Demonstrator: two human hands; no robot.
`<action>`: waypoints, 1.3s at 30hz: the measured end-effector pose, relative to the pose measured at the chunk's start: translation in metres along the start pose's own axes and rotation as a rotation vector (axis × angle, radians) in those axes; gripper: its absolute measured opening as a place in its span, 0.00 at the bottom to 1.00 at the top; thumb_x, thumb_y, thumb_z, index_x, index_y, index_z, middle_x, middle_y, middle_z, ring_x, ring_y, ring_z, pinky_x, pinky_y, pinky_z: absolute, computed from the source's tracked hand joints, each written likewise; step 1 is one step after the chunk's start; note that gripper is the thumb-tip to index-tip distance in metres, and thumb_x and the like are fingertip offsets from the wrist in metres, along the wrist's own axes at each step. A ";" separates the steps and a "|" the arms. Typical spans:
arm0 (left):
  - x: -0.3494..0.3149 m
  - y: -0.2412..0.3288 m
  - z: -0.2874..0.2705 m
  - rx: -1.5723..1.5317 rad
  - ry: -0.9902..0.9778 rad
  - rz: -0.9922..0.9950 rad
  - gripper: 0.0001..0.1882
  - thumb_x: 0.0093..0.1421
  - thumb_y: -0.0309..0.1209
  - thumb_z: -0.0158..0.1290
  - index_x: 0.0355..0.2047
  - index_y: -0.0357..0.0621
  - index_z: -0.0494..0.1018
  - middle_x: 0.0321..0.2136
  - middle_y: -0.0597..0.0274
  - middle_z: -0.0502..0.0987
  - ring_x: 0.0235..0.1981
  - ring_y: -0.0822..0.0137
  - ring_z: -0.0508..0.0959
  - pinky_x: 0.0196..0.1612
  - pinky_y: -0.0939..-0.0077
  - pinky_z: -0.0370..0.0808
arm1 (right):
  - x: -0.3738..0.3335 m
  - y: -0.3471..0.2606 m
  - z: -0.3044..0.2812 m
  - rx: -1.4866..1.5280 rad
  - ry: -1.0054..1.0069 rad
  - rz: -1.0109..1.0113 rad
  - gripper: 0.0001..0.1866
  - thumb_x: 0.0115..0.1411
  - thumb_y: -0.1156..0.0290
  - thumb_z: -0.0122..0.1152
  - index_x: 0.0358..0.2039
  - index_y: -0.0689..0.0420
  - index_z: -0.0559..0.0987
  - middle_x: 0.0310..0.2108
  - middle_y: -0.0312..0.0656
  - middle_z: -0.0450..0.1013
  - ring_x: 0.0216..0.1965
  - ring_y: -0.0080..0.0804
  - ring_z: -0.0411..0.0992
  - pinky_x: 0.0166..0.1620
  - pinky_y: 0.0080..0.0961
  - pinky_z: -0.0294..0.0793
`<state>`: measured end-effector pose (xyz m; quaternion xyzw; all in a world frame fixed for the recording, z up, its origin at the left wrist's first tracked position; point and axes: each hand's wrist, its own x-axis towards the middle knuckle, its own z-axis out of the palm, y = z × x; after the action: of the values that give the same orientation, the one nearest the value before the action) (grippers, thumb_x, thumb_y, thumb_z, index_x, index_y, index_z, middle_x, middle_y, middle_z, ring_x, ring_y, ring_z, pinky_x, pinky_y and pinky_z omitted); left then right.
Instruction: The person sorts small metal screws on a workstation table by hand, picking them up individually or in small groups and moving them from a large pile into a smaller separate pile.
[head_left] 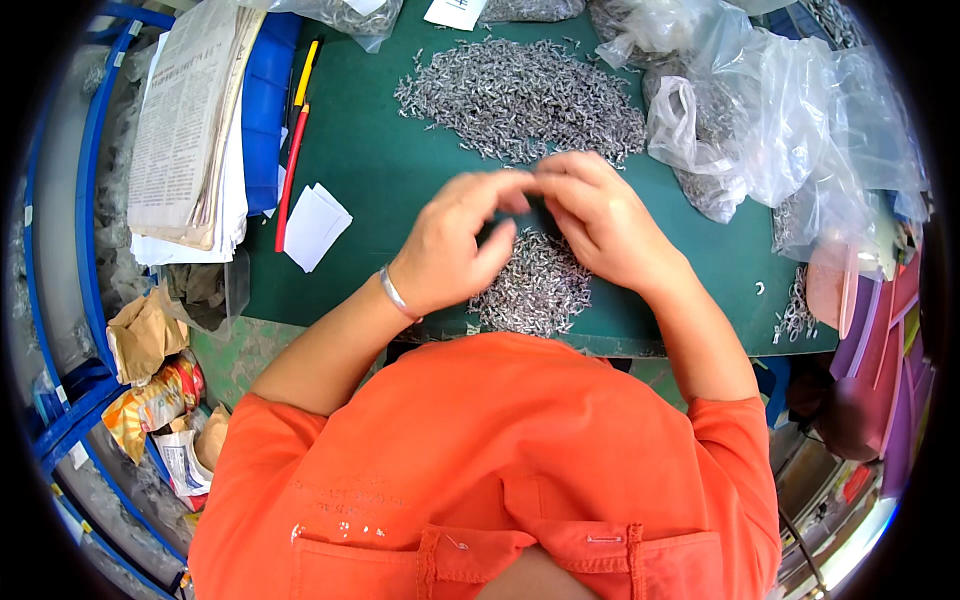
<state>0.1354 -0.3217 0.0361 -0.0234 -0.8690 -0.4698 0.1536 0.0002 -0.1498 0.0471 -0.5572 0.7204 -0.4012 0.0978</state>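
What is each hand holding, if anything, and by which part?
I cannot tell: the left hand and right hand are close together between the larger pile and smaller pile of metal pieces; any hold is unclear.

Premises: a small-parts workshop. Grounds: a green-topped workbench (365, 110) spans the upper half of the frame; a large heap of loose metal pieces (520, 95) lies at upper centre, a smaller heap (535, 292) at centre; clear plastic bags (800, 125), some holding metal parts, at upper right; blue racking (88, 200) along the left edge.

2 silvery heaps (525, 95) on tabletop (365, 150)
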 end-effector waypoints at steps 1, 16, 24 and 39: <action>0.005 -0.004 0.001 0.105 0.094 -0.001 0.27 0.54 0.16 0.55 0.56 0.41 0.70 0.42 0.57 0.79 0.40 0.61 0.79 0.42 0.71 0.77 | 0.004 0.002 0.004 -0.068 0.019 -0.015 0.16 0.52 0.83 0.59 0.43 0.62 0.80 0.43 0.48 0.75 0.46 0.49 0.72 0.49 0.40 0.74; 0.011 -0.017 -0.010 0.016 0.127 -0.190 0.28 0.59 0.11 0.45 0.60 0.40 0.67 0.44 0.57 0.80 0.43 0.68 0.79 0.45 0.75 0.76 | -0.004 0.010 -0.014 -0.093 0.081 0.110 0.21 0.49 0.88 0.54 0.44 0.61 0.81 0.42 0.48 0.75 0.45 0.49 0.73 0.49 0.37 0.75; 0.004 -0.004 0.004 0.058 -0.058 -0.056 0.28 0.55 0.11 0.47 0.57 0.41 0.70 0.40 0.57 0.80 0.42 0.60 0.79 0.47 0.70 0.76 | -0.011 -0.007 -0.006 -0.032 -0.173 0.054 0.20 0.47 0.87 0.57 0.43 0.63 0.80 0.43 0.48 0.74 0.47 0.50 0.70 0.50 0.39 0.73; 0.000 -0.005 0.002 0.025 -0.032 -0.031 0.28 0.51 0.10 0.45 0.54 0.38 0.72 0.39 0.52 0.78 0.45 0.48 0.78 0.53 0.60 0.73 | -0.008 0.002 -0.013 0.190 -0.296 0.077 0.19 0.48 0.88 0.56 0.43 0.64 0.80 0.48 0.49 0.74 0.49 0.51 0.72 0.51 0.40 0.74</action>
<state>0.1335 -0.3226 0.0312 -0.0153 -0.8775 -0.4606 0.1325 -0.0057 -0.1366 0.0520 -0.5704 0.6778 -0.3769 0.2705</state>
